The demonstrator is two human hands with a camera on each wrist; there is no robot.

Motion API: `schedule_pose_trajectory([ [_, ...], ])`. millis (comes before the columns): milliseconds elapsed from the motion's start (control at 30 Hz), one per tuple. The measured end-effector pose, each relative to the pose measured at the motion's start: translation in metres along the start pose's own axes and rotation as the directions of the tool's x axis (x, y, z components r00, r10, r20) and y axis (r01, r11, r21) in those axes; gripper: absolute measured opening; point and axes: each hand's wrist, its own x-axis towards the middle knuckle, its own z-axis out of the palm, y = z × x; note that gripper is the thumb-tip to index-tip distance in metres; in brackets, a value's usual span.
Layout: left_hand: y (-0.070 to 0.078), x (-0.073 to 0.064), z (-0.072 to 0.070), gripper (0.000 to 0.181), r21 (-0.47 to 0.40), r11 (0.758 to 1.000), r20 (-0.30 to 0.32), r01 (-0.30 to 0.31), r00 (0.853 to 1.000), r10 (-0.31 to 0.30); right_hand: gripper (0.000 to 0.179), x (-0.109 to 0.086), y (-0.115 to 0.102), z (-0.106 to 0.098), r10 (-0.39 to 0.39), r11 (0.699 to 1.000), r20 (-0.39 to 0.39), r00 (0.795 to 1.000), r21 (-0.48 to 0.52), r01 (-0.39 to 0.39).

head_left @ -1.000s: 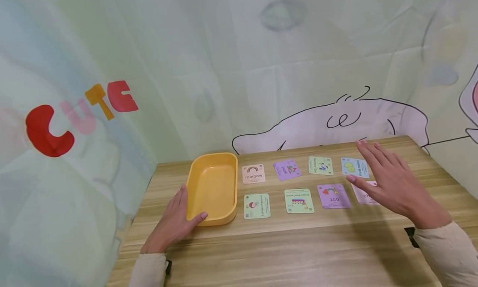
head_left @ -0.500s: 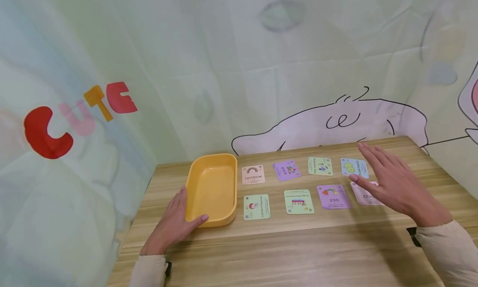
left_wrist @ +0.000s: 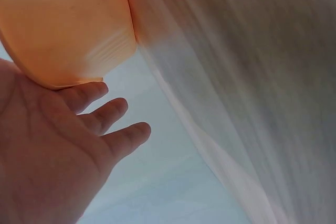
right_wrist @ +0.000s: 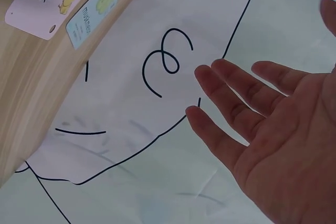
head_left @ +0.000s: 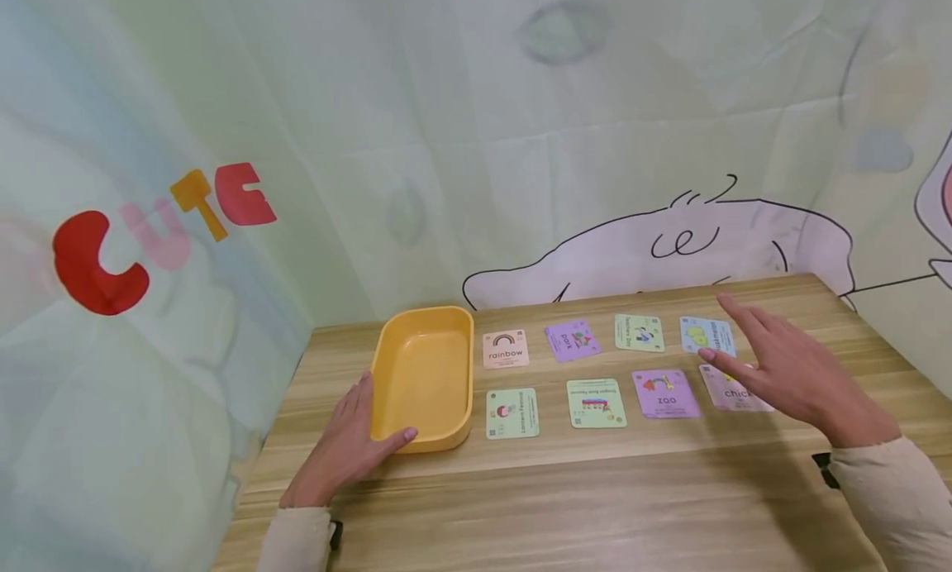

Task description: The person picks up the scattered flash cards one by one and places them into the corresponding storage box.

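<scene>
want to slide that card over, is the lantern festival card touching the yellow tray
Apart: the head view shows a strip of bare wood between the lantern festival card and the yellow tray.

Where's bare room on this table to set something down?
Widest is the near table, bounded by sleeves and the front cards. Smaller: left of the tray, beyond the left hand. The rows' right end is crowded: chick card, melon card, right hand.

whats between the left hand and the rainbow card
The yellow tray, touching the left hand, then a strip of bare table, in the head view.
</scene>
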Motion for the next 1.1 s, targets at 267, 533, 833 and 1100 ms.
schedule_pose_trajectory([
  [267, 0.001, 0.000, 0.001, 0.120, -0.004, 1.000, 0.018, 0.028, 0.999, -0.028, 0.093, 0.006, 0.010, 0.007, 0.029, 1.000, 0.051, 0.998, -0.004, -0.029],
  [533, 0.003, 0.000, 0.000, 0.118, -0.029, 0.999, 0.010, 0.019, 1.000, -0.018, 0.099, 0.012, 0.020, 0.013, 0.060, 0.998, 0.106, 0.993, -0.001, -0.061],
  [833, 0.004, -0.002, -0.003, 0.119, -0.021, 1.000, 0.020, 0.022, 1.000, -0.022, 0.091, 0.014, 0.031, 0.020, 0.052, 0.999, 0.145, 0.988, -0.023, -0.049],
  [1100, 0.006, -0.002, -0.004, 0.118, -0.020, 0.999, 0.026, 0.035, 0.999, -0.035, 0.083, 0.017, 0.040, 0.025, 0.033, 0.999, 0.172, 0.985, -0.047, -0.025],
])
